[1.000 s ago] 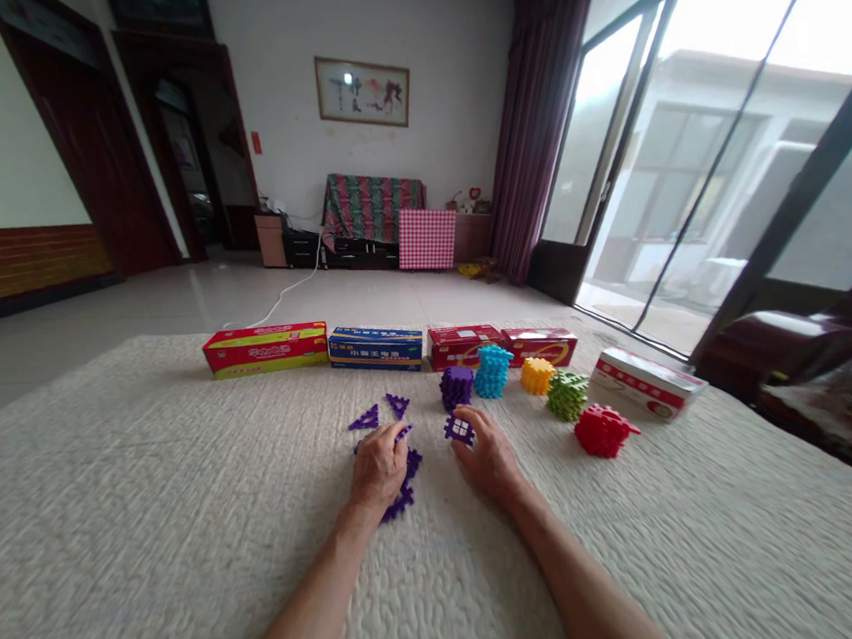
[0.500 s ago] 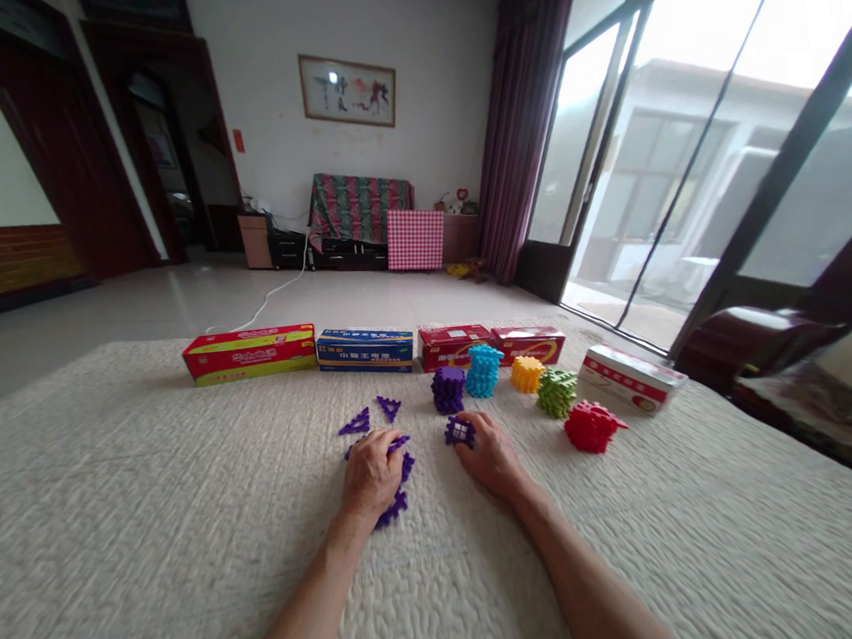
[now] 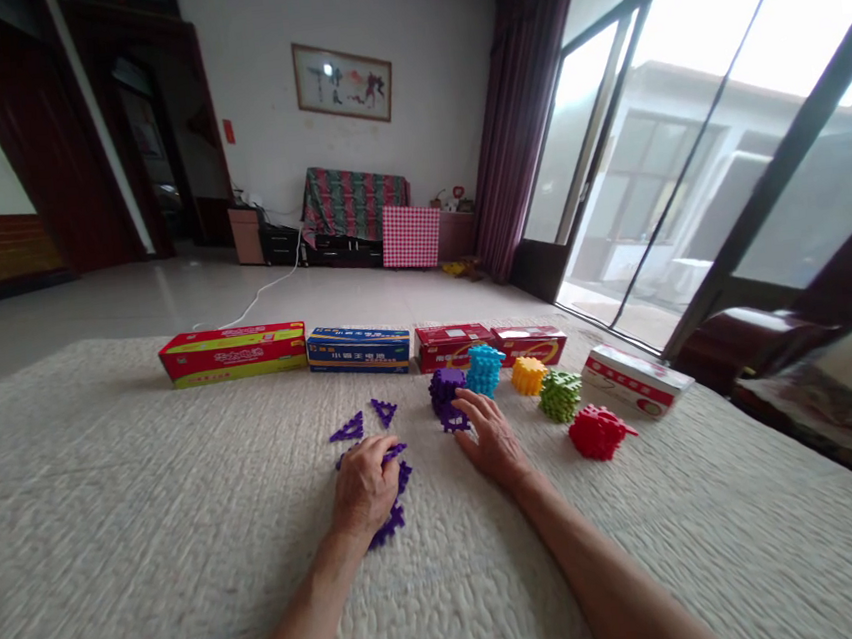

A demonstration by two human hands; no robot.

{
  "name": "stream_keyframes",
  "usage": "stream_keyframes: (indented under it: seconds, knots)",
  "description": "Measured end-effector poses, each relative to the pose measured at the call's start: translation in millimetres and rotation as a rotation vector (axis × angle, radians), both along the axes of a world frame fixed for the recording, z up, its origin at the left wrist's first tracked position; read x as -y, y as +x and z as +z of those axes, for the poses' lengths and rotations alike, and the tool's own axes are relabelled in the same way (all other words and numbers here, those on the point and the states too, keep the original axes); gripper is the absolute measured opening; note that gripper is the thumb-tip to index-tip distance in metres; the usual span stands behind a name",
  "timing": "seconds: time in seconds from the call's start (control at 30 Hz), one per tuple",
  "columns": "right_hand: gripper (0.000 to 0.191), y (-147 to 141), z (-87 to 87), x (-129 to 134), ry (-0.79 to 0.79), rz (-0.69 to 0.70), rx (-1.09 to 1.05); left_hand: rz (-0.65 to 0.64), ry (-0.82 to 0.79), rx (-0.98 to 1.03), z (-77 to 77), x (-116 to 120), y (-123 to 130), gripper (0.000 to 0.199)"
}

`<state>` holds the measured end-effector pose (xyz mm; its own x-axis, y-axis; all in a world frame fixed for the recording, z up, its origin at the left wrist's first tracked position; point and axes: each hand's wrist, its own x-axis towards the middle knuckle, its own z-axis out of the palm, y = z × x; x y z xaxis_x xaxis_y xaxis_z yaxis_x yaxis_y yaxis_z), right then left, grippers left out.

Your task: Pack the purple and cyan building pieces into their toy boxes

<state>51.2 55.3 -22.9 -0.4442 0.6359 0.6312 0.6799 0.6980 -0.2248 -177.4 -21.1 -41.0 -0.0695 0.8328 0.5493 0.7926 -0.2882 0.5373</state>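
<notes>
My left hand (image 3: 366,481) is closed over purple interlocking plastic pieces on the quilted cover, with one purple piece (image 3: 395,452) showing at its fingertips. More purple pieces (image 3: 390,526) lie partly hidden under it. Two purple triangles (image 3: 348,427) lie just beyond. My right hand (image 3: 492,442) has thumb and fingers apart around a purple square piece (image 3: 454,423), which is at the front of a purple stack (image 3: 446,386); its fingertips are close to the stack. Behind that hand stands a light-blue stack (image 3: 484,370).
Yellow (image 3: 529,376), green (image 3: 560,396) and red (image 3: 598,433) interlocking blocks stand to the right. Behind are a red-and-green box (image 3: 234,355), a blue box (image 3: 359,350) and two red boxes (image 3: 455,345). A white-and-red box (image 3: 637,380) lies at the right.
My right hand has moved the purple square forward to the purple stack, and its fingers have spread wider. The left hand stays over its pieces. The view has shifted slightly.
</notes>
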Motion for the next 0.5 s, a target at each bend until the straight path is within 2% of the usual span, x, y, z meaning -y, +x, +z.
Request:
stream_keyframes:
  seconds: [0.27, 0.4, 0.5]
  knots:
    - [0.048, 3.5, -7.4, 2.3, -0.026, -0.126, -0.057, 0.003, 0.020, 0.012, 1.9, 0.3, 0.3, 0.029]
    - [0.046, 2.1, -6.8, 1.7, -0.122, -0.263, -0.041, 0.012, 0.038, 0.009, 0.5, 0.1, 0.3, 0.029]
    - [0.041, 0.2, -3.7, 1.8, -0.203, -0.275, -0.034, 0.013, 0.045, 0.004, -0.7, 0.0, 0.4, 0.028]
